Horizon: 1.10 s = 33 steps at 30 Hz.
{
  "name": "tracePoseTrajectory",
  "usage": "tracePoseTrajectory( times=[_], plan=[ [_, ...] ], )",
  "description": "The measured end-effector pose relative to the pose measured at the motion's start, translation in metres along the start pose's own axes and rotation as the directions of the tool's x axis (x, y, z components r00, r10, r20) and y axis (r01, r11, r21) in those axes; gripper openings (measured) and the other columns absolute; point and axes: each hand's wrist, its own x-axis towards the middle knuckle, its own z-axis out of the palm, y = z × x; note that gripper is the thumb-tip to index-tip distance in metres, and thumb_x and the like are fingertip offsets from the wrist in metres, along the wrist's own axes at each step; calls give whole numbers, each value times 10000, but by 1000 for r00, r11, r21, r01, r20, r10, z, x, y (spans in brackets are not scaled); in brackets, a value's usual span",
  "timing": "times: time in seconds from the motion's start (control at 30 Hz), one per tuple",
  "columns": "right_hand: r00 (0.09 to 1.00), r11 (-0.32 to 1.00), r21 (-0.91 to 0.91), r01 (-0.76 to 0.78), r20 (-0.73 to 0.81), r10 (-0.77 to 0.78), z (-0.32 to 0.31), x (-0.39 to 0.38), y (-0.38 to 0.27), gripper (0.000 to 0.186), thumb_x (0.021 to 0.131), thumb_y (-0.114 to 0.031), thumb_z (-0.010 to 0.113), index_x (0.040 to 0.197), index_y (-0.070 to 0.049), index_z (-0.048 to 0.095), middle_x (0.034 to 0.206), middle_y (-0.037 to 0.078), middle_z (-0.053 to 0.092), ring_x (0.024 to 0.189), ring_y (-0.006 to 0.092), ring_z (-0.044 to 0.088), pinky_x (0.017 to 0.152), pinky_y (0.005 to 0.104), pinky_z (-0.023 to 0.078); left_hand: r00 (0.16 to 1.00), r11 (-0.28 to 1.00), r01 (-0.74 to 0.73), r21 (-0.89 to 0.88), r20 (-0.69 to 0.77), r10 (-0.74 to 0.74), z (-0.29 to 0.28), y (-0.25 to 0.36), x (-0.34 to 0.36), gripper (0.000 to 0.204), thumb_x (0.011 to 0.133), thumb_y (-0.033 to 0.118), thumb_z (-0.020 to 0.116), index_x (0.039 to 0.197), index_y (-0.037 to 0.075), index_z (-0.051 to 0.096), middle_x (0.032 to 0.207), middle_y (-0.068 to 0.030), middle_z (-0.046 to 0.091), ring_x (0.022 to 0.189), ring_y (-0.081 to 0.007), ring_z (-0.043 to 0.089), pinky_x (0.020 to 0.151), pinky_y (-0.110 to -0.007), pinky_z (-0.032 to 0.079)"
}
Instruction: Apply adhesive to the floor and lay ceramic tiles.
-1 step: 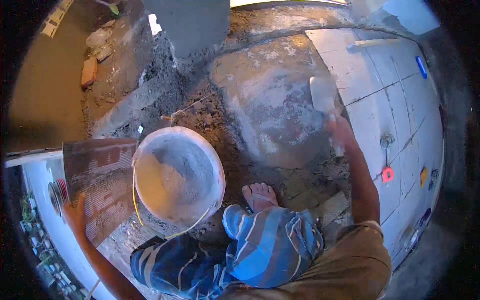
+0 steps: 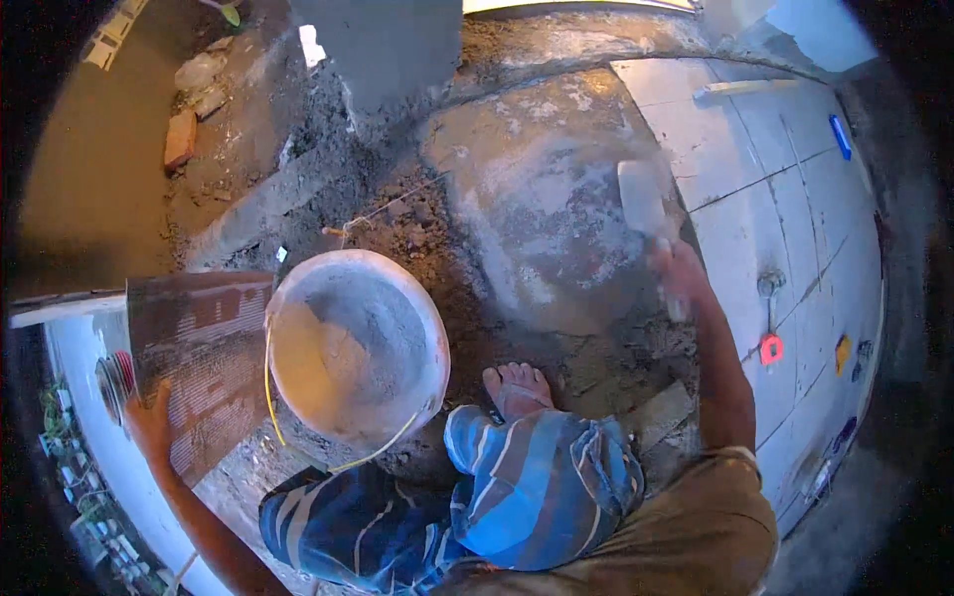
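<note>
My right hand (image 2: 681,273) grips a trowel whose flat blade (image 2: 641,197) rests on a smoothed patch of wet grey mortar (image 2: 547,219) beside the laid white tiles (image 2: 755,219). My left hand (image 2: 149,419) holds the edge of a brown ribbed tile (image 2: 204,358) that stands tilted at the left. Between my hands sits a white bucket (image 2: 437,338), partly filled with grey cement mix. My bare foot (image 2: 517,387) is planted on the rough bed just right of the bucket, with my knees in blue striped cloth (image 2: 537,487) below it.
Small red (image 2: 772,348), yellow (image 2: 843,353) and blue (image 2: 841,134) pieces lie on the laid tiles. A grey concrete pillar (image 2: 397,40) rises at the top. Bricks and rubble (image 2: 181,139) lie at the upper left, and a string line (image 2: 388,209) crosses the loose mortar bed.
</note>
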Motion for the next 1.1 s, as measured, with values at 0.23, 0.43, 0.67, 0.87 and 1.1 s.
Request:
tracePoseTrajectory(
  times=[0.23, 0.43, 0.67, 0.87, 1.1],
  plan=[
    [976, 803, -557, 212, 156, -150, 89, -128, -14, 326, 888, -268, 636, 1120, -60, 541, 808, 70, 579, 640, 205, 606, 575, 379, 504, 1000, 998, -12, -64, 28, 14, 9, -1, 4, 410, 837, 326, 746, 1083, 4, 682, 971, -161, 718, 912, -302, 670, 843, -407, 503],
    [728, 308, -661, 685, 636, -256, 210, -168, -97, 342, 889, -278, 625, 1079, -22, 503, 861, 213, 628, 798, 412, 640, 695, 484, 493, 999, 992, 47, 120, 13, -49, 14, -31, 7, 493, 837, 478, 681, 958, 1, 716, 848, -251, 679, 770, -391, 663, 699, -474, 496],
    [553, -445, -429, 786, 810, 195, 360, -147, -110, 209, 777, -166, 600, 857, 13, 673, 798, 188, 679, 726, 394, 677, 625, 500, 547, 999, 999, -25, -33, 19, 26, 7, -6, -3, 387, 809, 452, 700, 988, 110, 730, 849, -219, 683, 793, -410, 657, 718, -487, 503],
    [392, -242, -333, 911, 883, 260, 410, -93, -47, 237, 773, -210, 617, 785, 15, 690, 738, 177, 675, 670, 350, 676, 608, 471, 552, 998, 997, -62, -46, -33, 60, 4, 1, -5, 393, 783, 455, 707, 974, 112, 722, 853, -213, 685, 809, -411, 657, 727, -495, 505],
    [553, 219, -615, 758, 783, 284, 351, -160, -105, 405, 875, -355, 638, 1114, -37, 563, 955, 150, 650, 732, 292, 666, 706, 414, 530, 999, 1000, -9, -16, 31, 10, 6, -4, 6, 374, 803, 441, 698, 963, 104, 719, 887, -211, 684, 847, -408, 655, 735, -481, 505]
  ],
)
